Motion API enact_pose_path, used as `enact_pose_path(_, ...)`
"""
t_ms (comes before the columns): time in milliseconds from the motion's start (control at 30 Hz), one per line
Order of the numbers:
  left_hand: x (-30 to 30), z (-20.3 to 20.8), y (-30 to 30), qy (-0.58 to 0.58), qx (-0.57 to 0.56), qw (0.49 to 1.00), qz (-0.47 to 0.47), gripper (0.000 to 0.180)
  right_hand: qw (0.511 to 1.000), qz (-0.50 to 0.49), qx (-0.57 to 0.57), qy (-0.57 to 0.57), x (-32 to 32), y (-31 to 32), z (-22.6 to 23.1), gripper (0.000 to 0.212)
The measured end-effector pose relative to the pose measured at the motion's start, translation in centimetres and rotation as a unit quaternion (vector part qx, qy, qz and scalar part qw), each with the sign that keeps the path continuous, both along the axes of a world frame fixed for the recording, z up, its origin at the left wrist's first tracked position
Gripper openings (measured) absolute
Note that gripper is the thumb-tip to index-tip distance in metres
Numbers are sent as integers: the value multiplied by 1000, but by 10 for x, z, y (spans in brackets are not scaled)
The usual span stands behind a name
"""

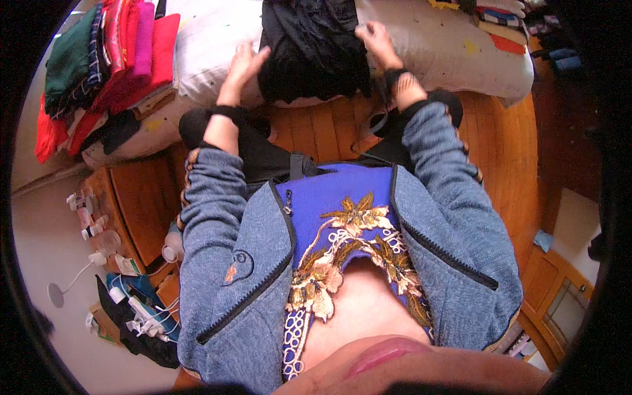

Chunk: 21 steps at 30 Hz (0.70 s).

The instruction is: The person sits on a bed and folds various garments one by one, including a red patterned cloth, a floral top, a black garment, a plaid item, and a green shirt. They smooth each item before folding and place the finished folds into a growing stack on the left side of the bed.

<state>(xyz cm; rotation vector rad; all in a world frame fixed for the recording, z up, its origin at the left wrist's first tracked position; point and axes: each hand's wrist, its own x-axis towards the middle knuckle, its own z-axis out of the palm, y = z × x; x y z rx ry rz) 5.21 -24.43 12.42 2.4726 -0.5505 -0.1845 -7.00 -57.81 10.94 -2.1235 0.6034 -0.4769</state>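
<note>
A black cloth garment [313, 56] lies spread on a pale, paint-spotted cover in front of me, its lower edge hanging at the front. My left hand [246, 66] is at the garment's left edge, fingers apart and slightly blurred, thumb toward the cloth. Across from it, my right hand [378, 43] reaches the upper right edge, fingertips next to the cloth. Its fingers look loosely bent and apart; any light contact with the fabric is hard to make out. Neither hand shows anything gripped.
Folded clothes [125, 59] in green, red and magenta are stacked at the left. Another folded pile [501, 23] sits at the far right of the pale cover [434, 52]. A wooden cabinet [141, 204], bottles and a power strip with cables [146, 313] stand at lower left.
</note>
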Motion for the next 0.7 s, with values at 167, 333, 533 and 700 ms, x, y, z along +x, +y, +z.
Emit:
enact_pose_path(167,-46,-10,-15,-87,-19,996,-8,68,998,29,-26,40,-64,39,-9,83)
enact_pose_path(333,-53,-15,-26,-56,-66,996,13,43,979,49,-179,85,-64,70,8,83)
enact_pose_path(533,-43,-15,-3,17,-226,973,37,25,988,27,-151,-16,-39,48,-14,21)
enact_pose_path(700,-42,-7,28,6,-226,960,168,19,886,-75,435,-145,-49,-22,-47,12)
